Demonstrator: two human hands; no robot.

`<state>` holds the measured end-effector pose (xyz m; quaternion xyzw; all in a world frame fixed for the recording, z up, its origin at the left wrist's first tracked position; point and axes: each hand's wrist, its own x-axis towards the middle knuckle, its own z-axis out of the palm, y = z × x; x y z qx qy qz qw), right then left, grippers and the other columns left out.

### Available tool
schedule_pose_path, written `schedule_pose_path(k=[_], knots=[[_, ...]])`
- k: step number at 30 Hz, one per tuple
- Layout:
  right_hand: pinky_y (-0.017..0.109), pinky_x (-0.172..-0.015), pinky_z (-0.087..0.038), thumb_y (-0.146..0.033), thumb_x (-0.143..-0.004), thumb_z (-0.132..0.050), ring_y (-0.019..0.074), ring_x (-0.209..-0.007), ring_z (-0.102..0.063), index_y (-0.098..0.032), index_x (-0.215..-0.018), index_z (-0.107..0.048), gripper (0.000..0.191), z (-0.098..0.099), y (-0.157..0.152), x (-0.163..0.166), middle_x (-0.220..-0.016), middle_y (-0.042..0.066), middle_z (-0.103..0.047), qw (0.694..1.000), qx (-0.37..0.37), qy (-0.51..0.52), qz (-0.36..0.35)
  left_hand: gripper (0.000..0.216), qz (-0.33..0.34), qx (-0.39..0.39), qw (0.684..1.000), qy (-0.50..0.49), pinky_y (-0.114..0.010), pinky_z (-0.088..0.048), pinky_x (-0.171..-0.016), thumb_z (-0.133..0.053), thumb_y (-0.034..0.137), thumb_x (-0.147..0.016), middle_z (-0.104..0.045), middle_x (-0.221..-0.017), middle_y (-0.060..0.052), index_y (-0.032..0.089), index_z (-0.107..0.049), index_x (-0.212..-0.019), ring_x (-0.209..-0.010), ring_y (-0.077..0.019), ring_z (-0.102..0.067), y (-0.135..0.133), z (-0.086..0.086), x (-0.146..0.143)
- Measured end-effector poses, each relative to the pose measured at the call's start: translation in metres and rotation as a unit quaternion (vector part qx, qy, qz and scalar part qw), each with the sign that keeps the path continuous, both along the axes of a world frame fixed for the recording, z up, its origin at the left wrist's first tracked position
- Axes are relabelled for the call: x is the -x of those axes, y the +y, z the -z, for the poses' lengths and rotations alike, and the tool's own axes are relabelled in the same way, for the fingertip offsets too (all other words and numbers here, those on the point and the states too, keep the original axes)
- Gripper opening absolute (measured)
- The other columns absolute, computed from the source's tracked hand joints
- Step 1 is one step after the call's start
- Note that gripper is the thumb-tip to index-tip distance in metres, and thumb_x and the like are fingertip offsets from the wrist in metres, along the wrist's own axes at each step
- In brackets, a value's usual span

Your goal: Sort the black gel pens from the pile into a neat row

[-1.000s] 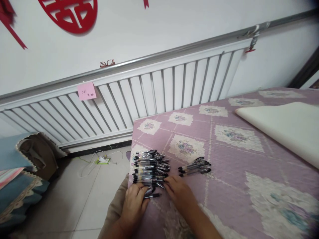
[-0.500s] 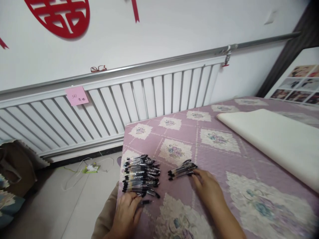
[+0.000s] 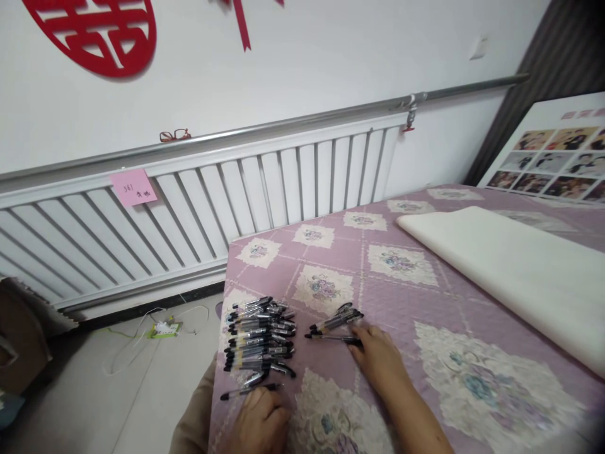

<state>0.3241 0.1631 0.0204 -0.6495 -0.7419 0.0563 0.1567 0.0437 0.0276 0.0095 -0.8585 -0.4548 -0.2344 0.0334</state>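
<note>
Lying just beyond the left grip [image 3: 262, 419]: row of pens [image 3: 259, 343], lone pen [image 3: 246, 391] nearest | its fingers curled, can't tell whether holding anything | just beyond and left of the right grip [image 3: 375, 356]: small bundle [image 3: 336, 318] | thumb and forefinger closed on single pen [image 3: 331, 338]

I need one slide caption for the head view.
Right grip at the end of a single pen, left grip beside the larger group of pens, on a flowered purple cover.
</note>
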Motion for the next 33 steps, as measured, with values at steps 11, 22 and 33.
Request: schedule_pose_path(k=[11, 22, 33], knots=[[0.03, -0.069, -0.043, -0.03, -0.08, -0.051, 0.0195, -0.076, -0.058, -0.021, -0.084, -0.056, 0.011, -0.017, -0.015, 0.008, -0.08, 0.003, -0.062, 0.955, 0.073, 0.266, -0.112, 0.024, 0.005, -0.053, 0.998, -0.016, -0.028, -0.05, -0.069, -0.044, 0.01, -0.085, -0.062, -0.088, -0.004, 0.021, -0.06, -0.099, -0.08, -0.0176, -0.058, 0.001, -0.015, -0.006], [0.023, -0.063, -0.037, -0.017, -0.069, -0.058, 0.0146, -0.07, -0.055, -0.02, -0.077, -0.06, 0.009, -0.037, -0.059, 0.059, -0.071, -0.004, -0.062, 0.885, 0.241, 0.304, -0.258, 0.024, 0.005, -0.217, 0.974, 0.065, -0.035, -0.048, -0.086, -0.045, 0.017, -0.092, -0.067, -0.105, -0.004, 0.024, -0.061, -0.109, -0.102, -0.0192, -0.059, -0.007, -0.028, -0.002], [0.023, -0.069, -0.042, -0.013, -0.069, -0.057, 0.0161, -0.079, -0.062, -0.02, -0.086, -0.064, 0.019, -0.036, -0.076, 0.075, -0.085, 0.0, -0.07, 0.878, 0.237, 0.293, -0.296, 0.018, -0.078, -0.002, 0.995, 0.056, -0.028, -0.051, -0.066, -0.048, 0.022, -0.09, -0.068, -0.083, 0.0, 0.023, -0.06, -0.103, -0.074, -0.0185, -0.065, -0.005, -0.001, -0.006]])
